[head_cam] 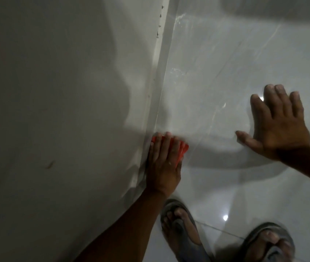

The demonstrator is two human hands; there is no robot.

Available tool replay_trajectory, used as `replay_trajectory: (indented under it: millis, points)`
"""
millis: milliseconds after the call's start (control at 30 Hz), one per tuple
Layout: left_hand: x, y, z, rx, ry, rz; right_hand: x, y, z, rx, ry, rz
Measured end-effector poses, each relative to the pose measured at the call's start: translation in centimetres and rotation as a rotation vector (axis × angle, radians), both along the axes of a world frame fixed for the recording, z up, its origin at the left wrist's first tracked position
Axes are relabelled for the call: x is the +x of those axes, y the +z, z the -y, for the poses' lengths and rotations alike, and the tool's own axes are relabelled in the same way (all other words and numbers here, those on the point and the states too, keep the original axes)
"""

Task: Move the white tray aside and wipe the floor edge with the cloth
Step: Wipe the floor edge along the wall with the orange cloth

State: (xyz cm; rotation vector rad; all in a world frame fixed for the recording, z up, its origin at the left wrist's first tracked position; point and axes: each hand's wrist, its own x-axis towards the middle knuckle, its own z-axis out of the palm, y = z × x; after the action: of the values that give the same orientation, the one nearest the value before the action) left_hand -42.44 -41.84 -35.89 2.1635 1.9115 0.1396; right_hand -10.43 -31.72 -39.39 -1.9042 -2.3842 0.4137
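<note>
My left hand (162, 163) lies flat on a folded orange cloth (183, 148) and presses it onto the glossy floor right against the floor edge (159, 103), where the floor meets the white wall. Only the cloth's corners show past my fingers. My right hand (277, 123) rests palm down on the floor (216, 82) to the right, fingers spread, holding nothing. No white tray is in view.
The white wall (55, 110) fills the left half. Small dark specks dot the skirting strip (158, 33) higher up. My two feet in grey sandals (180, 229) stand on the tiles at the bottom. Light glares off the wet-looking floor.
</note>
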Motion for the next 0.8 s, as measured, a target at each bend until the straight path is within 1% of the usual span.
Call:
replay_trajectory:
  millis: [100, 167, 233, 367, 433, 500, 633, 800]
  points:
    - [0.3, -0.2, -2.9, 0.032, -0.039, 0.022, -0.1, -0.1, 0.0, 0.023, -0.001, -0.009]
    - [1.3, -0.4, -6.2, 0.089, -0.007, 0.013, -0.1, 0.1, 0.0, 0.013, -0.005, -0.008]
    - [2.8, -0.6, -10.4, 0.158, 0.047, 0.026, -0.2, 0.1, 0.1, 0.017, -0.001, 0.002]
    - [5.6, -1.0, -20.4, 0.199, 0.07, 0.086, -0.2, -0.2, 0.0, 0.086, 0.003, -0.009]
    - [6.7, -1.4, -25.4, 0.253, 0.068, 0.083, -0.3, -0.3, 0.1, 0.09, 0.002, -0.004]
    - [7.6, -1.4, -29.7, 0.289, 0.05, 0.043, -0.2, -0.2, 0.0, 0.086, 0.005, -0.002]
    - [8.4, -2.0, -34.7, 0.291, -0.013, -0.054, -0.3, 0.1, 0.0, 0.06, 0.017, 0.016]
    - [8.0, -1.9, -36.2, 0.151, -0.059, -0.039, -0.3, 0.2, -0.1, 0.025, 0.011, 0.036]
